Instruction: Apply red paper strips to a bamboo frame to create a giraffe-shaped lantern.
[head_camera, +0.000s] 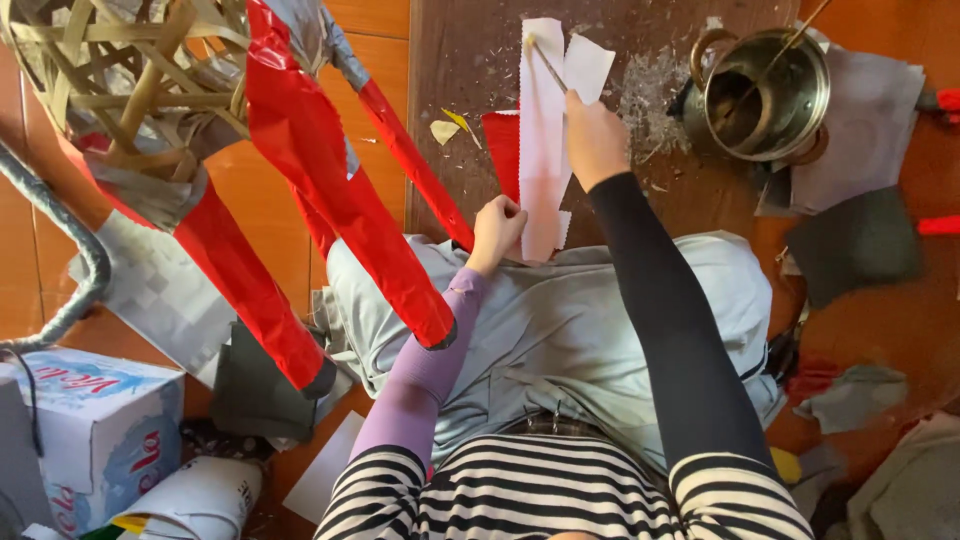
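A long white paper strip (541, 130) lies lengthwise on a dark wooden board (470, 90), over a red paper piece (503, 150). My right hand (594, 135) grips a thin wooden stick (547, 64) whose tip rests near the far end of the strip. My left hand (497, 228), fingers curled, presses on the near end of the strip by my knees. A second small white sheet (588, 66) lies just beside the stick.
A woven bamboo frame (130, 70) with long red streamers (330, 190) hangs at the left. A metal pot (765, 95) holding a stick stands at the right. Grey papers (860, 240), a cardboard box (95, 435) and scraps lie on the orange floor.
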